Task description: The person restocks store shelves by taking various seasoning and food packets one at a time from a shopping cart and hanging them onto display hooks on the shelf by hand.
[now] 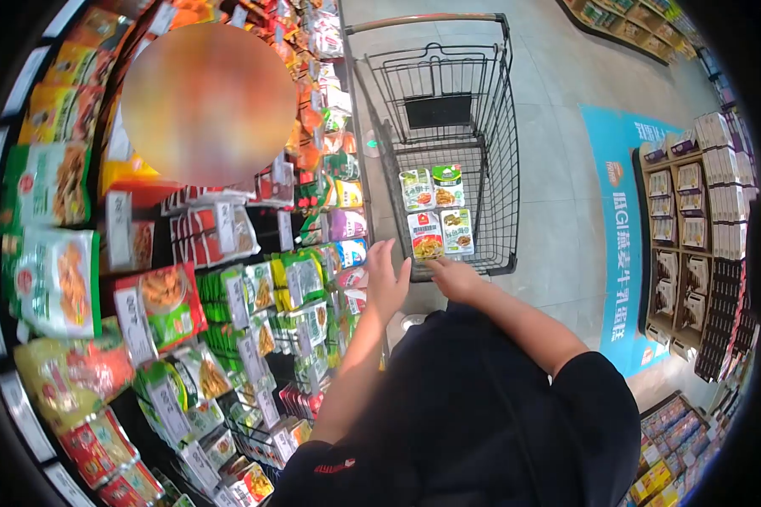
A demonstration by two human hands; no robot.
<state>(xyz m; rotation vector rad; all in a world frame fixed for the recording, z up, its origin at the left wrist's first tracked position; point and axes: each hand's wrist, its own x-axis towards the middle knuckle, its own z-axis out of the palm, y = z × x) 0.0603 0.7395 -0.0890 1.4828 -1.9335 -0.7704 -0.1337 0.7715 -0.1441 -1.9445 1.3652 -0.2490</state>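
Note:
My left hand [385, 280] is raised between the shelves and the shopping cart [514, 182], fingers apart, holding nothing. Over the cart's near end, my right hand [455, 279] has its fingers drawn together at the lower edge of a red and yellow food packet [427, 237]. Whether it grips the packet or the cart's rim is hidden. Beside that packet lies a white and green one [457, 231]. Farther up are a green packet with a food picture [448, 186] and a pale green packet [417, 188]. All of these show flat against the cart's wire basket.
Shelves of hanging snack packets [300, 279] with price tags [131, 325] run close along my left. A blue floor sign [617, 245] lies right of the cart, beside a display rack [685, 253] of boxes. A blurred circle covers part of the upper left.

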